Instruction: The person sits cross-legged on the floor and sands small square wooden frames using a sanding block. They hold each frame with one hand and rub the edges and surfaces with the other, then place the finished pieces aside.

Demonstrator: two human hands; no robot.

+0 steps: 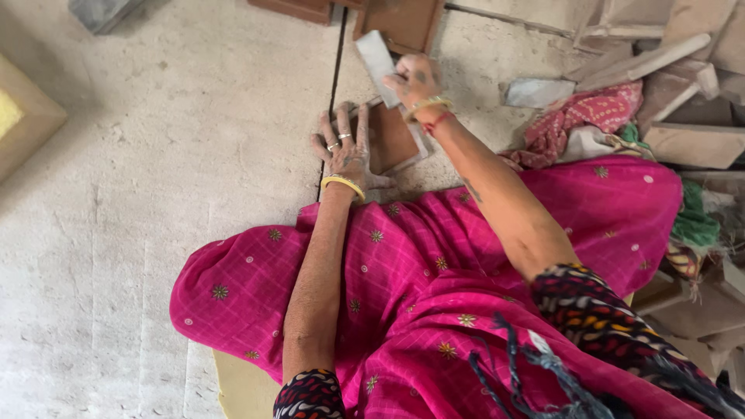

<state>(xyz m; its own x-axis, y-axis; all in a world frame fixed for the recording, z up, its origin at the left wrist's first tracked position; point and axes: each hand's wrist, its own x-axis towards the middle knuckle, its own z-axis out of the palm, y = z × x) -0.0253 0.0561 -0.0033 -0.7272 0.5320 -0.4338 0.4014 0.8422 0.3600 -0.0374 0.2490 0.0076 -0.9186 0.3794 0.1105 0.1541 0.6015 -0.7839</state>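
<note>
- Left hand [344, 152]: fingers spread, pressed flat on brown tile [392, 138], upper centre of frame.
- Right hand [414, 80]: closed around flat grey block [375, 56], just above tile.
- Concrete floor [155, 155] beneath.

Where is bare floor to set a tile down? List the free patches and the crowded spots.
Free: the wide pale floor left of the left hand, running from the dark seam out to the yellow-topped block. Smaller patch: between the right hand and the grey slab. Crowded: the right side, with piled tiles and bunched cloth.
</note>
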